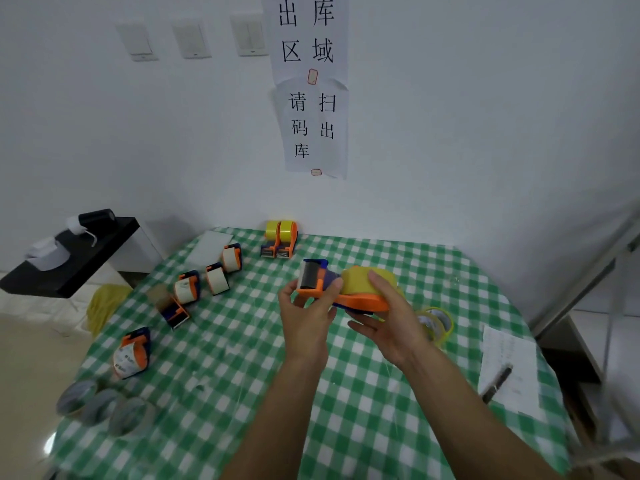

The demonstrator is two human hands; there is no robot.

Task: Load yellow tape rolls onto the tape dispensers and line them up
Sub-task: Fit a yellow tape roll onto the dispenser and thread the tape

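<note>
Yellow tape roll [356, 282], a smooth glossy ring, is seated in an orange-and-blue plastic dispenser [360, 301] held above the check-clothed table [242, 341]. The roller end is pinched by the left hand [304, 315], presumably for steadying. The roll is clasped by the right hand [391, 325], thumb on top and fingers beneath. Two loaded dispensers [280, 239] are lined up side by side at the far edge, and spare yellow rolls [438, 323] lie near the right hand.
</note>
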